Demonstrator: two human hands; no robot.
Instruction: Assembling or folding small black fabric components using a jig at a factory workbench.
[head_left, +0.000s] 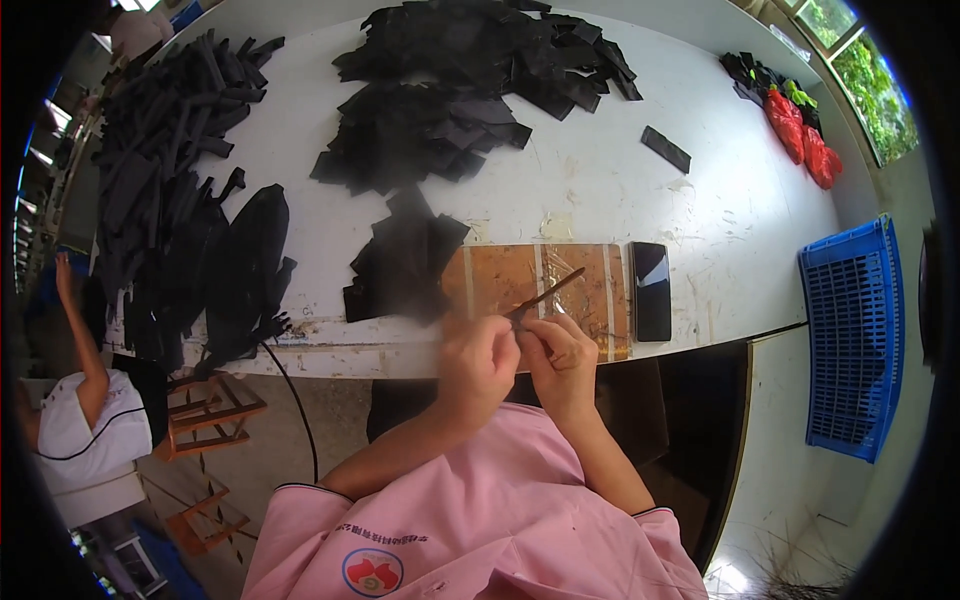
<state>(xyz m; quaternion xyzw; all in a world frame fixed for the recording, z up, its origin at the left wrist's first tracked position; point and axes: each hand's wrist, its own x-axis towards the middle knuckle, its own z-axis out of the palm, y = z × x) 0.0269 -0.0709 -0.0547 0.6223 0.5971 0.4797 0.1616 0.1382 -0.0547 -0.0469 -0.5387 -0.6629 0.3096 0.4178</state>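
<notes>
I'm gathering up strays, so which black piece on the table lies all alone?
The single strip beyond the phone: white tabletop surrounds it, while the pieces in the central heap and left heap overlap.

A dark phone (651, 291) is laid flat. Well to the phone's right, a blue plastic crate (852, 340) is seen. Beyond the phone and rightward, red bags (785, 125) are gathered near a window (872, 95). Far to its left, a white-shirted co-worker (88, 425) is glimpsed beside what may be a wooden stool (224, 408).
</notes>
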